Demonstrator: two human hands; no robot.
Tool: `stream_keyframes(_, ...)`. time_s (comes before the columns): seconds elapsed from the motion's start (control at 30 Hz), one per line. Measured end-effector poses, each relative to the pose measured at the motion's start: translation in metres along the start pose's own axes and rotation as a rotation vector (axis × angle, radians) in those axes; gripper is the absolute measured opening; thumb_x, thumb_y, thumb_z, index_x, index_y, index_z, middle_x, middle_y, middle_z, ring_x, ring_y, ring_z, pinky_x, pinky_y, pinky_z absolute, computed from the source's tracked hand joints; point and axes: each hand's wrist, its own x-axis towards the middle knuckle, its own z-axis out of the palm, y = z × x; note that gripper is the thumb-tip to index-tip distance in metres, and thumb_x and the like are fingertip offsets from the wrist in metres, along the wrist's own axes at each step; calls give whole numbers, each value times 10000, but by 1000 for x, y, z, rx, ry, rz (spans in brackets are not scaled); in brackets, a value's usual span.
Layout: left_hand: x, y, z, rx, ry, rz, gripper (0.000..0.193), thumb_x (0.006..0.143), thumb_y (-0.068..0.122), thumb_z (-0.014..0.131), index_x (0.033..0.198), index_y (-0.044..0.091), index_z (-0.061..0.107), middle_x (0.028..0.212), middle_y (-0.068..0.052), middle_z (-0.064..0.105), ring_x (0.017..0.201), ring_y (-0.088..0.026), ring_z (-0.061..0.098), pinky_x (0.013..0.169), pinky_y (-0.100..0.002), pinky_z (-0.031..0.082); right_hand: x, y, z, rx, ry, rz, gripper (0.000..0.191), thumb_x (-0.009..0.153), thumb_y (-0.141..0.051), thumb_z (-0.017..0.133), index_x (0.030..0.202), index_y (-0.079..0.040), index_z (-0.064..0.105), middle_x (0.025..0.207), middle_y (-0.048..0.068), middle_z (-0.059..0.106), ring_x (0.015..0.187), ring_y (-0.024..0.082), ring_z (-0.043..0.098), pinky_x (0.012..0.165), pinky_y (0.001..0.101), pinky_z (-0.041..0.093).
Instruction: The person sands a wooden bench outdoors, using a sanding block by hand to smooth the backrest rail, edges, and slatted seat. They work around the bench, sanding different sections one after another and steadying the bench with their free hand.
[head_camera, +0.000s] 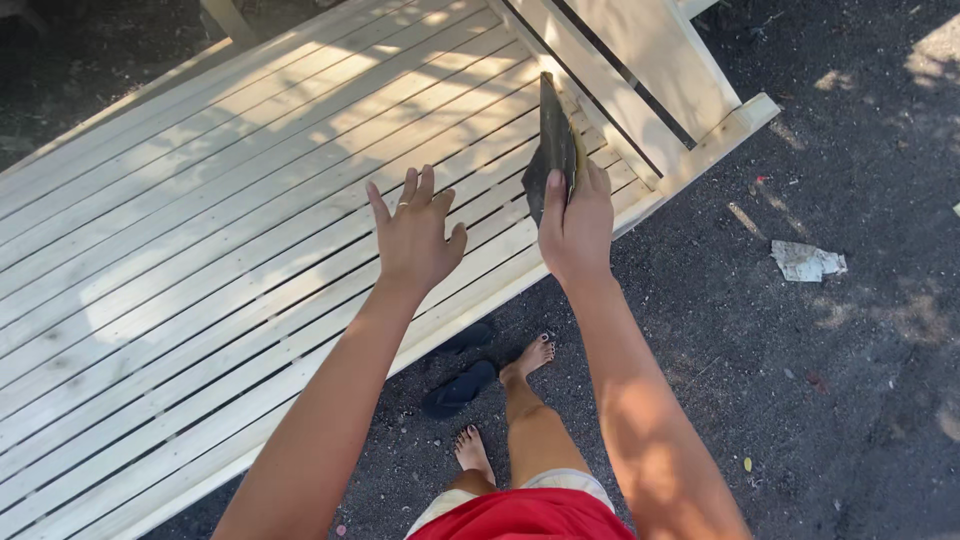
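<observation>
1. Two bare hands reach out over a pale slatted wooden bench (200, 230) in the head view, which is the only view.
2. The right hand (577, 225) grasps a dark, flat sheet of sandpaper (553, 145), thumb on one side and fingers wrapped over its far edge; the sheet stands nearly upright, on edge, above the slats near the bench's right end.
3. The left hand (415, 235) is released, palm down with fingers spread, just over the slats and beside the right hand without touching it; a ring shows on one finger.
4. Below the arms, the person's bare feet stand on dark ground (820, 400), with a dark flip-flop (460, 387) beside the bench's front edge.
5. A crumpled scrap of paper (807, 261) lies on the ground to the right, well apart from the bench.
</observation>
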Motion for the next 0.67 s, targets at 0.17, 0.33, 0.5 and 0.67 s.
stream_keyframes(0.17, -83, -57, -54, -37, 108, -144, 412, 825, 271, 712, 1206, 117, 722, 1538, -189, 482, 1471, -366, 374, 1128, -779, 76, -43, -71, 3, 123, 22, -77, 338, 1082, -197, 472, 1278, 45, 603, 1126, 248, 632, 1048, 439, 592, 909, 526, 473)
stream_keyframes(0.33, -99, -76, -54, -59, 218, -233, 455, 832, 289, 715, 1240, 89, 708, 1517, -228, 492, 1465, -380, 388, 1155, -731, 158, -20, -88, -17, -11, 18, -219, 308, 1082, -177, 476, 1237, 47, 619, 1107, 238, 625, 1070, 431, 552, 949, 533, 442)
stream_keyframes(0.5, -80, -60, -32, -143, 276, -225, 458, 844, 257, 688, 1265, 76, 696, 1533, -254, 475, 1474, -381, 389, 1192, -696, 191, 15, -98, -14, 125, 79, -251, 371, 1134, -208, 454, 1339, 67, 595, 1188, 242, 611, 1099, 413, 569, 957, 511, 453)
stream_keyframes(0.67, -41, -55, -32, -251, 185, -279, 494, 882, 290, 683, 1345, 123, 647, 1591, -239, 374, 1506, -387, 307, 1162, -740, 122, 54, -99, 41, 473, -34, -49, 457, 1126, -323, 452, 1409, 25, 538, 1309, 194, 656, 1164, 333, 650, 1017, 426, 497)
